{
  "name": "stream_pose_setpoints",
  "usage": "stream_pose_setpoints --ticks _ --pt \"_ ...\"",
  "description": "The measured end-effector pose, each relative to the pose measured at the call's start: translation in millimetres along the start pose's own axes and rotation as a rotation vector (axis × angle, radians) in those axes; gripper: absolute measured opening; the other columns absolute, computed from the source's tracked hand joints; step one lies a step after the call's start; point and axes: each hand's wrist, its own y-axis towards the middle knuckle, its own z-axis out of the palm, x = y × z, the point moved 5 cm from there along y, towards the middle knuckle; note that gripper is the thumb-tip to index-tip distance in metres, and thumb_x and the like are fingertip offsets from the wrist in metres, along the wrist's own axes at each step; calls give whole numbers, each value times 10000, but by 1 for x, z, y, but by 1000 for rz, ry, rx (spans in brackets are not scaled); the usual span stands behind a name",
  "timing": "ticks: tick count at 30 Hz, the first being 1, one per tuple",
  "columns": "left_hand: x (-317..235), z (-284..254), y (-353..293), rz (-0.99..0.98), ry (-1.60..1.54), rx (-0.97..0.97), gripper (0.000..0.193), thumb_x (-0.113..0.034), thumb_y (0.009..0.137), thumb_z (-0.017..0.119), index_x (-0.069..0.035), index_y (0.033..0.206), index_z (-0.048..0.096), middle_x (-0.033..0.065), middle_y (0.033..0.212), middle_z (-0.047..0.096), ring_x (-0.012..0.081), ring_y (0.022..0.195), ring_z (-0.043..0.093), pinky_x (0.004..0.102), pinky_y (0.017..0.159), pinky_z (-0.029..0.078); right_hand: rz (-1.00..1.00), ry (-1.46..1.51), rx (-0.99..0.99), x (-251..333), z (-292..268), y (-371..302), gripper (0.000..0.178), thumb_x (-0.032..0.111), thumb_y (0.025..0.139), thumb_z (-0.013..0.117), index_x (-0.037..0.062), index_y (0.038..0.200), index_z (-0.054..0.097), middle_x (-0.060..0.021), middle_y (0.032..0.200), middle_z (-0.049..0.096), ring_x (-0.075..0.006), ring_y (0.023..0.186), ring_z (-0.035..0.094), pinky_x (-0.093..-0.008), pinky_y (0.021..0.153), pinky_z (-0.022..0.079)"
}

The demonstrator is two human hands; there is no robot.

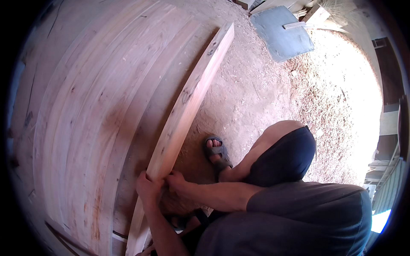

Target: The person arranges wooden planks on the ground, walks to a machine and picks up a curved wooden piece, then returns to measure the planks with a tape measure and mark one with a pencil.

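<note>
A long squared wooden beam [188,102], pale with a few dark knots, runs from the lower left to the upper middle. Across its near part lies my left hand [149,187], its fingers bent over the wood. My right hand [174,181] grips the beam's right edge close beside it, fingers curled, with the fingertips partly hidden. Left of the beam, several long planks [106,94] lie side by side as a broad wooden surface. A dark gap separates the beam from the nearest plank.
My sandalled foot [215,151] stands on the dusty floor [247,94] right of the beam, below my bent knee. A blue-grey flat sheet [279,36] with a wood offcut [294,25] lies at the far right. Brightly lit wood shavings [333,98] cover the ground beyond.
</note>
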Motion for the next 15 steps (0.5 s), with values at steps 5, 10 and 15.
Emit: stream_pose_setpoints --ticks 5,10,15 --pt "-8 1 -12 32 -43 -20 449 -173 510 822 5 882 647 210 841 688 398 819 675 440 748 537 59 32 10 -5 -5 9 261 78 829 629 3 1066 706 -87 910 699 -178 767 636 -328 681 520" --pt "12 -11 -18 12 -188 4 433 -139 533 817 20 903 656 185 861 706 336 802 688 422 743 541 25 78 18 -19 7 -2 264 77 785 651 -20 1023 712 -101 907 702 -185 773 641 -328 684 515" --pt "69 -12 10 25 -418 -101 315 -169 720 789 9 946 662 94 817 679 256 760 644 351 742 527 -24 -342 -77 -30 15 6 240 103 754 645 -27 948 703 -122 816 685 -220 696 640 -361 608 487"
